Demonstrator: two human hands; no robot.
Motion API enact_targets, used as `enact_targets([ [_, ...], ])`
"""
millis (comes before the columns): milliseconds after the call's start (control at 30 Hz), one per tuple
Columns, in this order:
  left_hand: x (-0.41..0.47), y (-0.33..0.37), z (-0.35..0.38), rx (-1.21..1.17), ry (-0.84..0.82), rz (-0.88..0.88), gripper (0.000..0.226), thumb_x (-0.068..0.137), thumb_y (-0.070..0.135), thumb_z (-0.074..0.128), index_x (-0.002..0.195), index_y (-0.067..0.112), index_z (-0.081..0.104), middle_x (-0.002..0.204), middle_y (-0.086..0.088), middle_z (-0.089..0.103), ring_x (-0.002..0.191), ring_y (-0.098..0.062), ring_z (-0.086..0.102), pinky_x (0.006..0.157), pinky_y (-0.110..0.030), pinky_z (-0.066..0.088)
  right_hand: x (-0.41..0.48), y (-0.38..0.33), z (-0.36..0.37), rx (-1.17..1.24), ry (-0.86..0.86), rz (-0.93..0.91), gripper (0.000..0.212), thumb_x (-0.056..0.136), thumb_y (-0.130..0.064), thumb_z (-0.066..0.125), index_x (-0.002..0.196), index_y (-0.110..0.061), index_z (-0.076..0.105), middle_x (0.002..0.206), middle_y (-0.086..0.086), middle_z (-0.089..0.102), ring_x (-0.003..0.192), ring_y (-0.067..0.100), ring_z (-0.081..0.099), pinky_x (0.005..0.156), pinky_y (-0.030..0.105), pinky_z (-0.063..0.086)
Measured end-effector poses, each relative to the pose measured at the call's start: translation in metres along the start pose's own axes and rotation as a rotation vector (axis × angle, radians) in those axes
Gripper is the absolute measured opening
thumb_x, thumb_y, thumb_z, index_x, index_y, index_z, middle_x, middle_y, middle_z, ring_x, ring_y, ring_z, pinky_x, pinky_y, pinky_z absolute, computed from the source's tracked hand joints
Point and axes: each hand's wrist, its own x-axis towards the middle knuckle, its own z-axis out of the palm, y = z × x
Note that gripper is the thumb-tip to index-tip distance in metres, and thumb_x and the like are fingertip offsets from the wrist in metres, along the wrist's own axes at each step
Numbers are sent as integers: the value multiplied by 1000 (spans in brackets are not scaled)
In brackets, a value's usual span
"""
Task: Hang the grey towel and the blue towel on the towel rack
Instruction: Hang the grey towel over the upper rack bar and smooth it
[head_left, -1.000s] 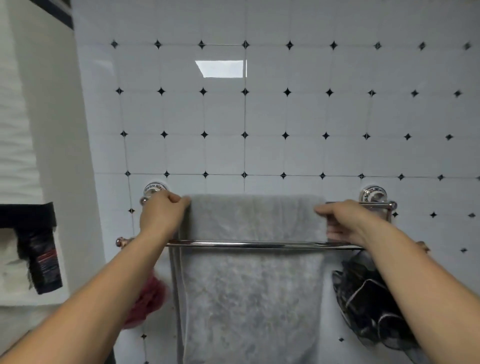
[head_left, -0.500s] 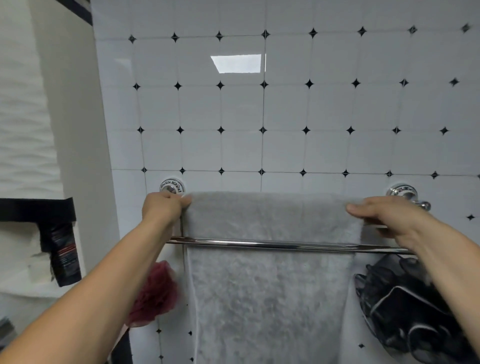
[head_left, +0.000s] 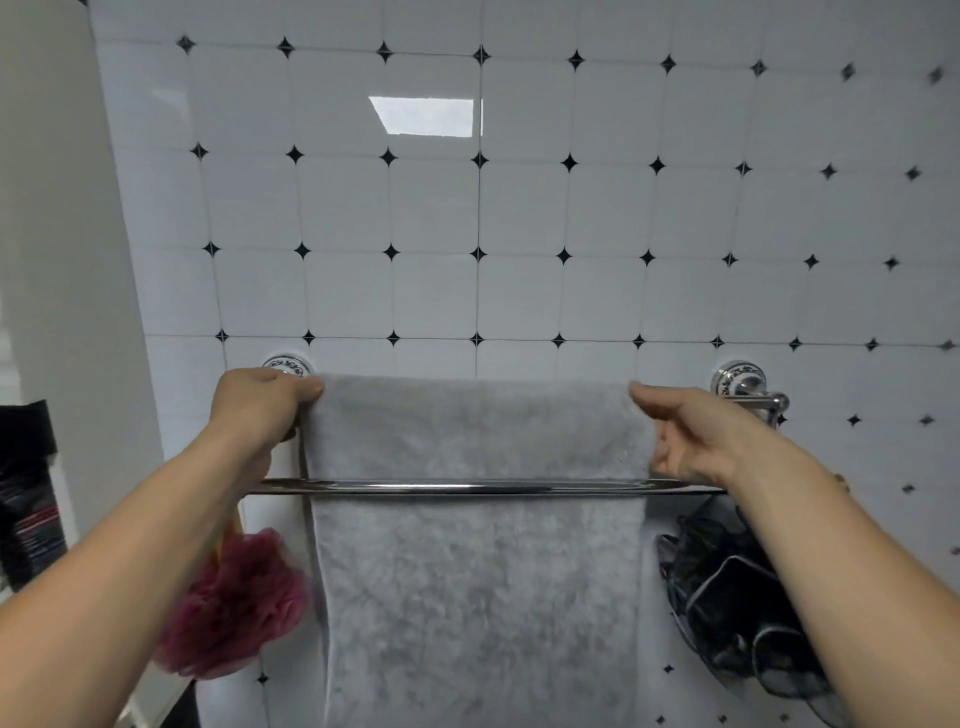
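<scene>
A grey towel hangs over the rear bar of a chrome double-bar towel rack fixed to the tiled wall; it drops behind the front bar. My left hand pinches the towel's upper left edge at the rear bar. At the upper right edge my right hand holds the cloth between thumb and fingers. No blue towel is in view.
A dark red bath sponge hangs below the rack's left end and a black mesh sponge below its right end. A white wall corner stands at the left, with a dark packet beside it.
Both hands have stayed at the towel's top corners. The right hand slid rightwards, spreading the towel wider along the rear bar. The view has moved closer to the rack.
</scene>
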Motion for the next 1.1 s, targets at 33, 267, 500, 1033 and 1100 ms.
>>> enact_targets([
  [33,0,-1,0,-6,0,-3,13,78,7,72,89,4,65,83,-15,54,76,-24,48,57,-30,38,1,0,2,-4,-9,11,11,91,-19,57,83,-15,63,56,1,68,33,11,52,33,13,25],
  [267,5,-4,-1,-33,44,-58,15,76,7,72,70,7,59,80,-11,50,69,-23,38,51,-30,23,-1,-2,4,-46,4,55,15,85,-6,58,86,-21,60,62,-4,65,39,8,50,35,13,18],
  [500,-6,2,-1,-40,-46,13,16,80,8,72,67,11,62,72,-9,60,62,-20,50,56,-27,37,-17,-26,-22,-90,89,-61,20,62,-3,67,66,-14,51,47,-5,43,26,2,20,28,11,14],
  [1033,-2,-8,-3,-77,-38,-90,13,73,7,75,70,14,65,69,-3,64,61,-17,55,62,-28,43,-3,-9,-14,-86,-47,-157,29,67,0,60,96,-1,65,79,10,76,71,20,74,72,41,58],
  [1100,-2,-9,-5,-81,-42,-94,17,72,7,76,67,16,62,59,3,64,54,-13,55,61,-27,44,-4,-10,-15,-122,-20,-163,26,69,-2,61,94,-3,65,77,8,77,71,17,74,71,39,58],
])
